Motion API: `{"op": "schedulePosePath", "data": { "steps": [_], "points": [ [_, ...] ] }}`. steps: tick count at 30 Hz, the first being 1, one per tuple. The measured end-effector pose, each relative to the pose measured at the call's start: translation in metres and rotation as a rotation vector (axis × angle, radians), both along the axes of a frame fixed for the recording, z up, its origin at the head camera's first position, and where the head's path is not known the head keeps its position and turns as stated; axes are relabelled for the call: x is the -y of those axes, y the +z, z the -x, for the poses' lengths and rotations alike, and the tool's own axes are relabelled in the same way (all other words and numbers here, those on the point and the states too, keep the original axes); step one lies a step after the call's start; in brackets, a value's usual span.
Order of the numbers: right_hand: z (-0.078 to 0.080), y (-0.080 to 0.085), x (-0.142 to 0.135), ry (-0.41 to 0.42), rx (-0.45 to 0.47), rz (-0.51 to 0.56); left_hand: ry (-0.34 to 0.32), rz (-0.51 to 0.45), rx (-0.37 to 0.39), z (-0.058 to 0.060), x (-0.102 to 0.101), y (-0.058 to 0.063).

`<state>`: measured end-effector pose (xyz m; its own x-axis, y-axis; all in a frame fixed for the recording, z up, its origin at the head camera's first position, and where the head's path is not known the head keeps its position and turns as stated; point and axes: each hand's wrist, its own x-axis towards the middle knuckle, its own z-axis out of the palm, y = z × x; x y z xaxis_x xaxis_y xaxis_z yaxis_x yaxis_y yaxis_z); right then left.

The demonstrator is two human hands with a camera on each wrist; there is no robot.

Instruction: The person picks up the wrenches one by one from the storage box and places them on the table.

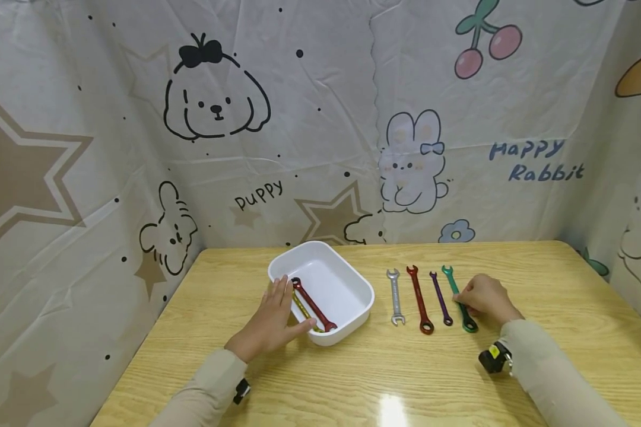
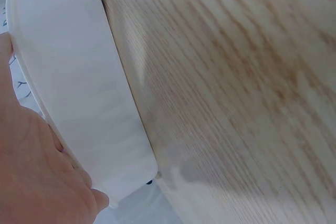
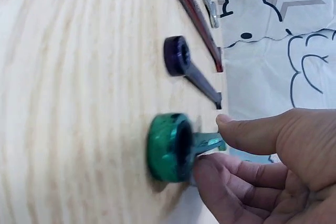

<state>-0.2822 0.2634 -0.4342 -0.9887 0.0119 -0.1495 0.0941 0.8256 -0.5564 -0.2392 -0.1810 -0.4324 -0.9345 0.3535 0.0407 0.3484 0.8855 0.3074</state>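
My right hand [image 1: 488, 299] pinches a green combination wrench [image 1: 451, 279] by its shank, thumb on one side and fingers on the other. Its ring end points toward me in the right wrist view, close over the table. Beside it lies a small purple wrench [image 1: 440, 298], then a larger red wrench [image 1: 419, 299] and a silver open-end wrench [image 1: 396, 299]. On the left, my left hand [image 1: 267, 323] rests spread against the near-left rim of a white plastic box [image 1: 364, 289]. Inside the box are another red wrench [image 1: 313, 305] and a yellow wrench [image 1: 301, 305], partly hidden by it.
The wood-grain table [image 1: 320, 385] ends at a printed curtain [image 1: 320, 148] that hangs behind it and on both sides. Small black cameras [image 1: 494, 357] are strapped at both wrists. The box wall [image 2: 84, 77] stands between the left hand and the wrenches on the table.
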Motion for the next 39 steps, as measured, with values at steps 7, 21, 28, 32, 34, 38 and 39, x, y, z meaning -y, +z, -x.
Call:
{"op": "schedulePosePath", "data": {
  "steps": [7,21,28,32,34,38,39],
  "points": [
    [0.006,0.023,0.014,0.05,-0.053,0.002,-0.004,0.002,-0.008,0.001,0.0,0.0],
    [0.023,0.072,0.107,0.118,0.013,0.243,0.001,0.0,-0.002,-0.001,0.001,0.0],
    [0.024,0.078,0.157,0.204,0.023,0.293,-0.003,-0.004,-0.009,0.0,-0.001,0.002],
    [0.022,0.074,0.185,0.245,0.014,0.293,-0.006,-0.017,-0.016,0.0,-0.001,0.002],
    [0.021,0.07,0.198,0.258,0.014,0.283,-0.006,-0.021,-0.017,0.001,0.0,0.0],
    [0.02,0.06,0.22,0.273,0.016,0.264,-0.01,-0.017,-0.021,0.001,0.001,-0.002],
    [0.02,0.058,0.225,0.276,0.016,0.262,-0.009,-0.011,-0.018,0.002,0.001,-0.002]
  ]
}}
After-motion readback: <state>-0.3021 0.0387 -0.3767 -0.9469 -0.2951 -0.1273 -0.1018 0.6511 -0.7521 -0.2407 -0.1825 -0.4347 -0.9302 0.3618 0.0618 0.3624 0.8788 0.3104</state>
